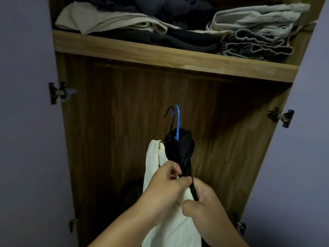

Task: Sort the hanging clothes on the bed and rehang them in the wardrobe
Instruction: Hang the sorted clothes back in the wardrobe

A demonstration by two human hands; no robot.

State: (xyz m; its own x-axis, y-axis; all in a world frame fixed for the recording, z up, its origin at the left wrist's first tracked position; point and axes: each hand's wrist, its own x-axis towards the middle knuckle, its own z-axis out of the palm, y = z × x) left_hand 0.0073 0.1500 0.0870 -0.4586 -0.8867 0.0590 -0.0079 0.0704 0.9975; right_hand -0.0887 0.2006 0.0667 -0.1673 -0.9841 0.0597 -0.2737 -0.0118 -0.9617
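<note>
I hold two hangers together in front of the open wooden wardrobe (124, 107). A black hanger (169, 113) carries a cream garment (153, 166); a blue hanger (177, 120) carries a black garment (185, 148). Both hooks point up, free of any rail. My left hand (165, 182) pinches the cream garment and the hangers just below the hooks. My right hand (201, 198) grips the black garment and a hanger arm beside it. The lower part of the clothes is hidden behind my arms.
A wooden shelf (160, 54) above the hanging space carries folded beige (106, 20), dark (178, 38) and grey clothes (258, 20). Both doors stand open, with hinges (58, 92) (281, 116) at the sides. Something dark lies at the wardrobe's bottom (133, 191).
</note>
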